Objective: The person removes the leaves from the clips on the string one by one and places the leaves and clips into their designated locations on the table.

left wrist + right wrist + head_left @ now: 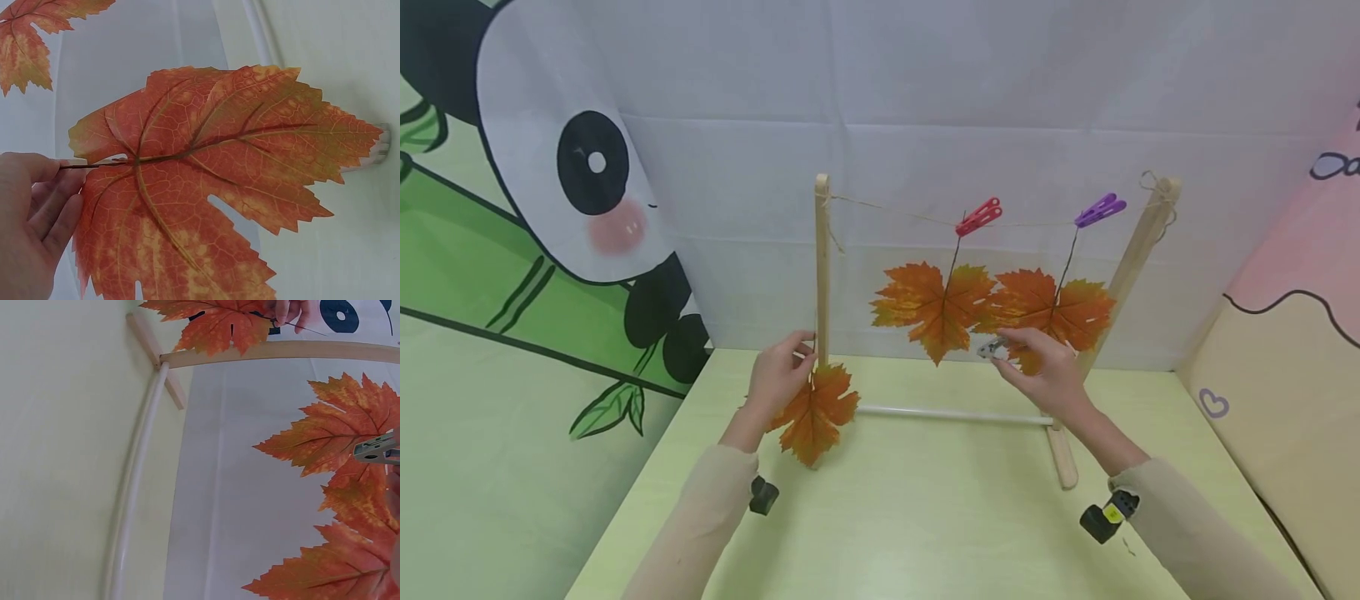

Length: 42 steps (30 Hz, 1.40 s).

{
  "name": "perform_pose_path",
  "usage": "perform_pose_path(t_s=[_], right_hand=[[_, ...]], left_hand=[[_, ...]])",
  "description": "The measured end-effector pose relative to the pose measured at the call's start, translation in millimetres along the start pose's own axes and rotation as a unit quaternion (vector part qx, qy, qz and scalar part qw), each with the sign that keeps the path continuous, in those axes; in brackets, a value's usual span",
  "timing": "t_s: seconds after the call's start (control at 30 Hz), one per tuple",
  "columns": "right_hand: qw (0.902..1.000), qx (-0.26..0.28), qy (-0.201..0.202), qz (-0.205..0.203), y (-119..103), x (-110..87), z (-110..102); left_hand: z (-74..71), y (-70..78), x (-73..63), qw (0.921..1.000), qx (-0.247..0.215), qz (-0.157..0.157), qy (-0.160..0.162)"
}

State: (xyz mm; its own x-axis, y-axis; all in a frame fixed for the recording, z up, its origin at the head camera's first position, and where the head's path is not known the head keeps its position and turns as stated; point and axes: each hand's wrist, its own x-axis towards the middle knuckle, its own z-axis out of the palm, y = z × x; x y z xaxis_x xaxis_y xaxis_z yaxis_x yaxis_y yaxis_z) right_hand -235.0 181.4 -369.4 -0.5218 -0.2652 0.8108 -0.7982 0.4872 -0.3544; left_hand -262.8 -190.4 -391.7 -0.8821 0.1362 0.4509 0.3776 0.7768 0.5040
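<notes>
By the left post, my left hand (pixel 778 377) pinches the thin dark stem of an orange maple leaf (pixel 817 421). The left wrist view shows this leaf (pixel 206 144) large, its blade spread out from the fingertips. My right hand (pixel 1047 372) holds a grey clothespin (pixel 992 348) between thumb and fingers, in front of the hanging leaves. Two more maple leaves hang from a string (pixel 891 209): one leaf (pixel 936 304) under a red clothespin (pixel 978 217), the other leaf (pixel 1060 304) under a purple clothespin (pixel 1100 210). The right hand partly covers the latter.
The string runs between a left wooden post (pixel 822 275) and a right wooden post (pixel 1131 258). A white rod (pixel 955 414) joins them low down, above the pale table (pixel 910 517). A white cloth with a panda picture (pixel 550 158) stands behind.
</notes>
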Motion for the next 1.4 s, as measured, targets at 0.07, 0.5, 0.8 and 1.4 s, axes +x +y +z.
perform_pose_path(t_s=[0.07,0.5,0.8,1.4], right_hand=[[0.9999,0.006,0.003,0.008,-1.3,-5.0,-0.1],[0.9977,0.003,0.001,0.068,-23.1,-29.1,-3.5],[0.9958,0.009,0.004,0.091,13.4,-62.9,6.7],[0.9885,0.039,0.007,0.146,-12.8,-73.2,3.6]], left_hand=[[0.7,-3.3,-3.8,0.9999,-0.002,-0.011,-0.002],[-2.2,-21.2,-24.1,0.997,-0.007,-0.067,-0.038],[-6.7,-38.2,-35.3,0.9905,-0.02,-0.101,-0.092],[-11.3,-69.6,-51.0,0.9827,-0.052,-0.088,-0.154]])
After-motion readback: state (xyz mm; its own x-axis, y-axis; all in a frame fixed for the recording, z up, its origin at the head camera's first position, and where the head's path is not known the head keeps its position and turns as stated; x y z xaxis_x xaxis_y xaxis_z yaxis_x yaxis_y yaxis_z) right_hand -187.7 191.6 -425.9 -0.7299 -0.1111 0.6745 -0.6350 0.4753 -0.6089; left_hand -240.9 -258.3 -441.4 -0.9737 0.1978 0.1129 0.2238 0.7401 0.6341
